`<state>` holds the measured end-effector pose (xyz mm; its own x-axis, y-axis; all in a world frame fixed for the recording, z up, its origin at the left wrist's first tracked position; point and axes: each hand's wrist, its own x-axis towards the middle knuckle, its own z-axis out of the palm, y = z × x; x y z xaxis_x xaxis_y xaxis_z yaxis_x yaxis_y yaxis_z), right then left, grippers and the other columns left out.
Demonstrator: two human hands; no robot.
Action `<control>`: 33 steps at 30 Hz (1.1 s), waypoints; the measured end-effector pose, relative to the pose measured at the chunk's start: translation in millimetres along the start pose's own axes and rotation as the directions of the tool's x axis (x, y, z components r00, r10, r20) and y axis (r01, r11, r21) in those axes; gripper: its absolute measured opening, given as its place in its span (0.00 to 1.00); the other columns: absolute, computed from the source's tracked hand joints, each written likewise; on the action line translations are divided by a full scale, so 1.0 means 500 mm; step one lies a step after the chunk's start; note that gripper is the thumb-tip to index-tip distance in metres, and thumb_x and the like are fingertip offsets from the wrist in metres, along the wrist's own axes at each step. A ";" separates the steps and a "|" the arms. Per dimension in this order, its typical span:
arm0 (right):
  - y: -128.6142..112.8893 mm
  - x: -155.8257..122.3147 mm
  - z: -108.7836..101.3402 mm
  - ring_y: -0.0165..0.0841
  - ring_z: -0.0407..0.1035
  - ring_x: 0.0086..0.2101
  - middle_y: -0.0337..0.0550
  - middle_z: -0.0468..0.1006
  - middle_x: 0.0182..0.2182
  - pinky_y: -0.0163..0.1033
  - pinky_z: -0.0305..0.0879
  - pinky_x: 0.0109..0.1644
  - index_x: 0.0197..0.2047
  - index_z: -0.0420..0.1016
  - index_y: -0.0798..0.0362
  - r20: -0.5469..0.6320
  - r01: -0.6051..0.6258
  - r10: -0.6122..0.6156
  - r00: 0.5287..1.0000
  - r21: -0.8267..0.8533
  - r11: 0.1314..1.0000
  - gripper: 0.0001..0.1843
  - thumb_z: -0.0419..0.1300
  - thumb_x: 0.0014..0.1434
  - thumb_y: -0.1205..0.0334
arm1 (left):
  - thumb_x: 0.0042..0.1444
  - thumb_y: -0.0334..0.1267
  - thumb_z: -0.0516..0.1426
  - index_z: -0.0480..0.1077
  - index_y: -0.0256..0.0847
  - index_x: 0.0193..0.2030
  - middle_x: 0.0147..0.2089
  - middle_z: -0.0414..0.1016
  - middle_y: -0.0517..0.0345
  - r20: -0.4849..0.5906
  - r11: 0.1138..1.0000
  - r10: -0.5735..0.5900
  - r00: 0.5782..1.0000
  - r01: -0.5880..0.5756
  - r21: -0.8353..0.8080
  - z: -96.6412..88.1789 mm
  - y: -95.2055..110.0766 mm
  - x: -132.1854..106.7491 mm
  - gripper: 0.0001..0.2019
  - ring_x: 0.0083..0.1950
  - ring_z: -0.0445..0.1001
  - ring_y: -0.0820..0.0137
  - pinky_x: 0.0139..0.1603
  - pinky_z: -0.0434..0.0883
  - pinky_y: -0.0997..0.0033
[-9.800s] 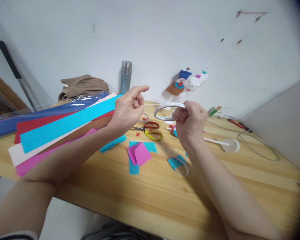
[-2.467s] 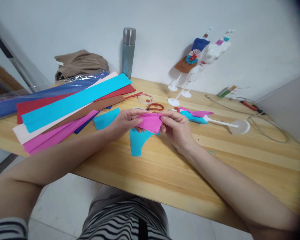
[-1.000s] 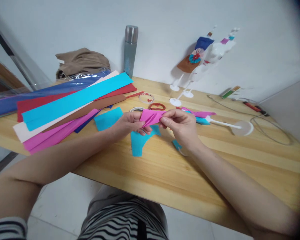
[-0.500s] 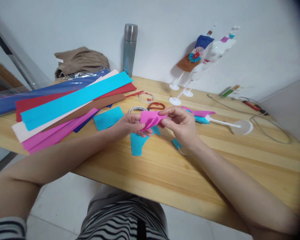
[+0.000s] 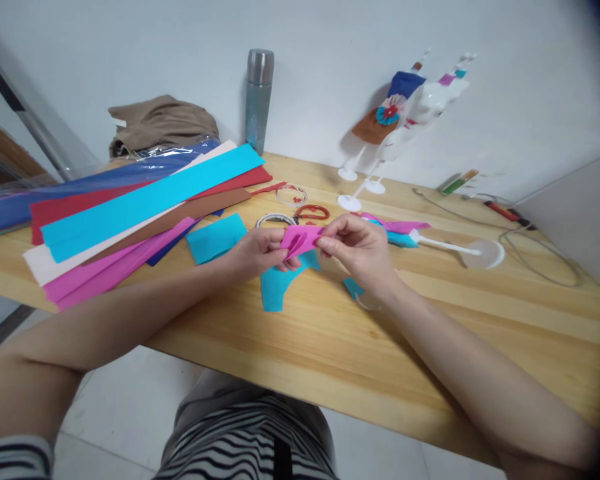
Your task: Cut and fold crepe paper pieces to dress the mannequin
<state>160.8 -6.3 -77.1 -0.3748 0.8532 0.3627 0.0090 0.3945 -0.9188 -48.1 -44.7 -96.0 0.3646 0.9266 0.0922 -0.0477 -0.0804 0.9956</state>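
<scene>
A small pink piece of crepe paper (image 5: 300,239), with folds across it, is held above the table between both hands. My left hand (image 5: 257,253) pinches its left end, thumb on top. At its right end my right hand (image 5: 357,247) grips it between thumb and fingers. Beneath them lies a cut blue piece of paper (image 5: 276,290). A blue rectangle of paper (image 5: 217,238) rests beside my left hand. Behind the held piece are red-handled scissors (image 5: 314,212), partly hidden. A small blue scrap (image 5: 353,287) sits close to my right wrist.
Long coloured paper strips (image 5: 150,203) are stacked at the left, before a brown cloth (image 5: 165,123). A steel flask (image 5: 259,100) stands by the wall. Dressed doll figures on stands (image 5: 387,120) are at the back right. Another stand (image 5: 484,253) lies sideways near a cable (image 5: 530,257).
The pink paper now shows sharper upright folds, and its position between the hands has shifted slightly. Both hands keep their grip and have barely moved.
</scene>
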 end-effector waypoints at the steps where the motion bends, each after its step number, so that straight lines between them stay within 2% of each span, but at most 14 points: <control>1: -0.002 0.000 0.001 0.30 0.66 0.24 0.37 0.74 0.22 0.38 0.64 0.29 0.24 0.73 0.49 -0.009 0.024 -0.024 1.000 -0.016 1.000 0.19 0.77 0.49 0.50 | 0.51 0.35 0.64 0.78 0.35 0.44 0.33 0.84 0.53 -0.001 1.000 0.005 1.000 -0.005 0.011 0.000 -0.001 0.000 0.13 0.34 0.82 0.67 0.36 0.77 0.71; 4: -0.005 0.000 0.000 0.32 0.66 0.27 0.39 0.74 0.25 0.40 0.64 0.31 0.22 0.71 0.49 -0.017 0.058 -0.059 0.998 -0.061 0.996 0.20 0.75 0.51 0.49 | 0.52 0.35 0.64 0.78 0.36 0.46 0.33 0.84 0.53 -0.003 0.999 0.010 1.000 -0.010 0.045 0.000 -0.001 -0.002 0.14 0.35 0.82 0.67 0.36 0.78 0.71; 8: -0.001 -0.002 -0.005 0.31 0.63 0.24 0.37 0.71 0.21 0.40 0.62 0.28 0.21 0.70 0.48 -0.005 -0.013 0.013 1.000 -0.092 0.996 0.20 0.75 0.50 0.51 | 0.52 0.37 0.64 0.79 0.37 0.44 0.33 0.84 0.54 0.011 0.997 0.019 1.000 -0.019 0.074 0.000 0.003 -0.005 0.12 0.36 0.83 0.67 0.38 0.78 0.71; 13: 0.003 -0.003 -0.005 0.31 0.62 0.22 0.37 0.71 0.19 0.40 0.60 0.24 0.22 0.70 0.47 -0.015 -0.043 0.041 0.999 -0.118 0.992 0.20 0.76 0.50 0.51 | 0.51 0.37 0.65 0.80 0.38 0.44 0.32 0.84 0.56 0.015 0.998 0.002 1.000 -0.003 0.059 0.005 0.009 -0.007 0.13 0.35 0.82 0.67 0.39 0.78 0.71; 18: 0.003 -0.004 0.004 0.30 0.64 0.21 0.35 0.72 0.21 0.39 0.62 0.24 0.28 0.71 0.47 -0.048 -0.046 0.043 0.998 -0.071 0.996 0.17 0.76 0.49 0.53 | 0.52 0.39 0.65 0.81 0.37 0.40 0.34 0.84 0.53 0.043 0.997 -0.074 0.996 0.074 0.016 -0.002 0.018 -0.011 0.11 0.36 0.81 0.66 0.38 0.78 0.71; 22: -0.003 -0.012 0.014 0.30 0.66 0.24 0.35 0.73 0.24 0.39 0.66 0.28 0.36 0.76 0.48 -0.060 -0.026 0.023 0.998 -0.044 0.999 0.13 0.74 0.50 0.58 | 0.57 0.50 0.63 0.80 0.34 0.42 0.39 0.84 0.47 0.052 0.995 -0.092 0.994 0.094 -0.038 -0.004 0.024 -0.016 0.19 0.41 0.81 0.63 0.40 0.78 0.68; 24: -0.006 -0.019 0.020 0.31 0.67 0.25 0.36 0.74 0.26 0.40 0.67 0.30 0.38 0.77 0.48 -0.056 -0.024 0.022 0.998 -0.036 0.999 0.13 0.73 0.50 0.59 | 0.52 0.53 0.67 0.80 0.34 0.42 0.37 0.83 0.48 0.025 0.995 -0.092 0.995 0.092 -0.027 0.000 0.026 -0.016 0.22 0.39 0.80 0.65 0.37 0.77 0.70; 27: -0.008 -0.028 0.030 0.32 0.68 0.27 0.37 0.77 0.29 0.40 0.66 0.30 0.38 0.79 0.47 -0.033 0.010 -0.012 0.999 -0.057 0.998 0.12 0.73 0.51 0.58 | 0.44 0.46 0.71 0.77 0.35 0.34 0.29 0.79 0.56 -0.038 0.996 -0.089 0.995 0.089 0.012 0.011 0.024 -0.014 0.17 0.30 0.76 0.73 0.31 0.73 0.75; 30: -0.005 -0.031 0.033 0.31 0.68 0.27 0.38 0.78 0.29 0.40 0.66 0.30 0.38 0.80 0.47 -0.012 0.042 -0.043 0.999 -0.095 0.995 0.11 0.73 0.52 0.57 | 0.46 0.42 0.70 0.73 0.36 0.28 0.23 0.75 0.61 -0.082 0.997 -0.067 0.994 0.068 0.019 0.016 0.018 -0.012 0.13 0.25 0.72 0.77 0.27 0.70 0.77; 33: -0.003 -0.029 0.029 0.31 0.68 0.27 0.37 0.77 0.28 0.39 0.65 0.30 0.38 0.80 0.47 0.054 0.005 -0.001 0.999 -0.079 0.997 0.12 0.73 0.52 0.54 | 0.48 0.42 0.69 0.71 0.37 0.26 0.22 0.74 0.61 -0.071 0.998 -0.055 0.996 0.056 0.018 0.013 0.012 -0.010 0.14 0.24 0.72 0.77 0.27 0.70 0.76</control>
<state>152.6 -24.3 -83.3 -0.4240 0.8333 0.3549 0.0800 0.4248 -0.9018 -44.1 -52.1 -90.2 0.2996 0.9534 0.0364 -0.0107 -0.0348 0.9993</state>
